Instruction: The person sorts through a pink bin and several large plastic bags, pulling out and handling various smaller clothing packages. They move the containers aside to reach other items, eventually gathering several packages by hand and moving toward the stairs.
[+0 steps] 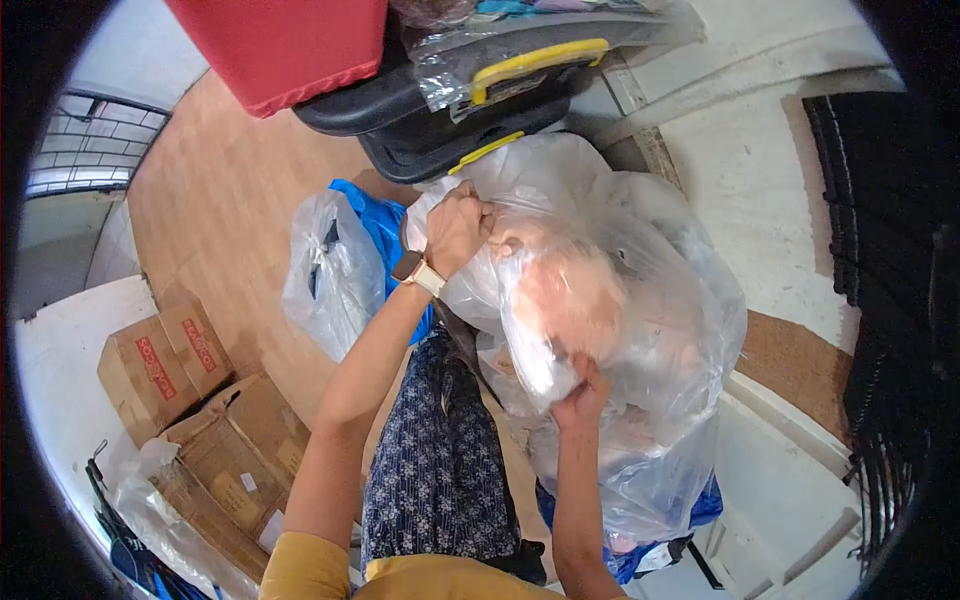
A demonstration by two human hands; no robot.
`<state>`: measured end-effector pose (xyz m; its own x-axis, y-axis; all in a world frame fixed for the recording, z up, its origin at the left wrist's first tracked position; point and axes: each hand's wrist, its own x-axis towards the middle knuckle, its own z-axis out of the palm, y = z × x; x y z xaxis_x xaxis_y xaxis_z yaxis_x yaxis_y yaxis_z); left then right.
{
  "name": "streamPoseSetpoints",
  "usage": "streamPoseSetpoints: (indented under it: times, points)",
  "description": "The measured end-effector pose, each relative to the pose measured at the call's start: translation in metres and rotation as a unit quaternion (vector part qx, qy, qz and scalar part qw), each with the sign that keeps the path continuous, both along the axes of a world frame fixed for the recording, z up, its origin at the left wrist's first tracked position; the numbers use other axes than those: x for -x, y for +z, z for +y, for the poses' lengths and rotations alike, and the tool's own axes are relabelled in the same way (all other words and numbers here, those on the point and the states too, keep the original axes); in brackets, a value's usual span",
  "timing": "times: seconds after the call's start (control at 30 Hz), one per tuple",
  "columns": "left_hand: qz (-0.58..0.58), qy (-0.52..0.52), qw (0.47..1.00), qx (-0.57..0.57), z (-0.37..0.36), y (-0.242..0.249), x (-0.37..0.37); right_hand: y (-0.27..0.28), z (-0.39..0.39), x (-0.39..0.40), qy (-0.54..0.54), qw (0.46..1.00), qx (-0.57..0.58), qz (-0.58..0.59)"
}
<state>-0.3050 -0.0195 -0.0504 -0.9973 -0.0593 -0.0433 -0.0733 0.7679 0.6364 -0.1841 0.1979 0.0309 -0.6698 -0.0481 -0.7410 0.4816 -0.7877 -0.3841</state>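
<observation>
A large clear plastic bag (680,400) bulges in front of me, with pale pinkish shapes blurred behind the film. Near its upper left, a rounded peach-coloured thing (570,290), resembling a doll's head, shows through plastic. My left hand (460,230), with a watch (410,266) on the wrist, is closed on the plastic above and left of that thing. Lower down, my right hand (582,395) pinches the film just under the rounded thing. Folds hide some of the fingertips.
Black bins with yellow handles (540,65) stand at the back, beside a red box (290,50). A tied white bag (330,270) and a blue bag (375,225) sit left of my hands. Cardboard boxes (165,365) lie at lower left. Dark fabric (890,220) hangs at right.
</observation>
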Motion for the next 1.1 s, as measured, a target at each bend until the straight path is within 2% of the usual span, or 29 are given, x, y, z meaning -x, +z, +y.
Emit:
streamPoseSetpoints:
  times: [0.03, 0.1, 0.17, 0.27, 0.33, 0.37, 0.43, 0.5, 0.53, 0.6, 0.67, 0.7, 0.77, 0.83, 0.87, 0.93, 0.97, 1.0, 1.03, 1.1]
  points:
    - [0.002, 0.005, 1.0, 0.0, 0.0, 0.001, 0.0, -0.003, 0.003, -0.007, 0.005, 1.0, 0.0, 0.002]
    - [0.086, 0.032, 0.996, -0.014, 0.002, 0.006, -0.001, -0.011, 0.011, -0.017, 0.024, 0.999, -0.024, 0.042]
    - [0.08, 0.039, 0.996, -0.018, 0.006, 0.007, -0.004, -0.043, 0.034, -0.043, 0.006, 0.998, -0.021, 0.057]
    - [0.048, 0.018, 0.996, -0.071, 0.002, 0.006, -0.008, -0.046, 0.036, -0.04, -0.034, 0.996, -0.038, 0.073]
    - [-0.065, -0.091, 0.993, 0.05, -0.002, 0.011, -0.012, -0.04, 0.034, -0.032, -0.056, 0.994, -0.061, 0.07]
    - [-0.066, -0.089, 0.993, 0.05, -0.001, 0.008, -0.016, -0.039, 0.037, -0.026, -0.071, 0.993, -0.068, 0.063]
    - [-0.146, -0.101, 0.983, 0.036, 0.004, 0.005, -0.028, -0.036, 0.041, -0.011, -0.087, 0.992, -0.075, 0.054]
    - [-0.176, -0.125, 0.976, 0.038, 0.007, 0.004, -0.033, -0.035, 0.04, 0.013, -0.124, 0.992, -0.028, -0.002]
    - [-0.135, -0.108, 0.984, 0.039, 0.009, -0.001, -0.036, -0.034, 0.037, 0.022, -0.09, 0.992, -0.062, 0.056]
    - [-0.096, -0.091, 0.99, 0.041, 0.016, -0.004, -0.046, -0.024, 0.028, 0.045, -0.085, 0.994, -0.054, 0.041]
    - [-0.045, -0.014, 0.999, 0.023, 0.024, -0.004, -0.054, -0.012, 0.005, 0.081, -0.079, 0.996, -0.037, 0.011]
    - [-0.048, -0.018, 0.998, 0.023, 0.026, -0.006, -0.055, -0.006, -0.002, 0.093, -0.078, 0.997, -0.029, -0.006]
    - [-0.107, 0.043, 0.993, -0.003, 0.031, -0.014, -0.06, 0.008, -0.022, 0.114, -0.074, 0.996, -0.014, -0.039]
    - [-0.129, 0.042, 0.991, 0.019, 0.023, -0.037, -0.062, 0.028, -0.04, 0.121, -0.069, 0.995, 0.005, -0.066]
    - [-0.148, 0.048, 0.987, 0.041, 0.017, -0.05, -0.058, 0.02, -0.034, 0.109, -0.067, 0.996, 0.008, -0.064]
    - [-0.16, 0.045, 0.986, 0.025, 0.007, -0.038, -0.044, 0.002, -0.006, 0.052, -0.013, 0.994, -0.104, 0.018]
    - [-0.168, 0.038, 0.985, 0.009, 0.004, -0.033, -0.037, 0.007, 0.001, 0.03, -0.034, 0.991, -0.126, -0.011]
    - [-0.095, 0.031, 0.995, 0.011, 0.005, -0.06, -0.041, 0.012, 0.008, 0.012, -0.052, 0.987, -0.147, -0.037]
    - [-0.093, 0.036, 0.995, 0.01, 0.005, -0.063, -0.044, 0.014, 0.018, 0.0, -0.058, 0.987, -0.138, -0.064]
    - [-0.123, -0.023, 0.992, 0.006, 0.007, -0.062, -0.051, -0.003, 0.037, -0.03, -0.068, 0.985, -0.129, -0.088]
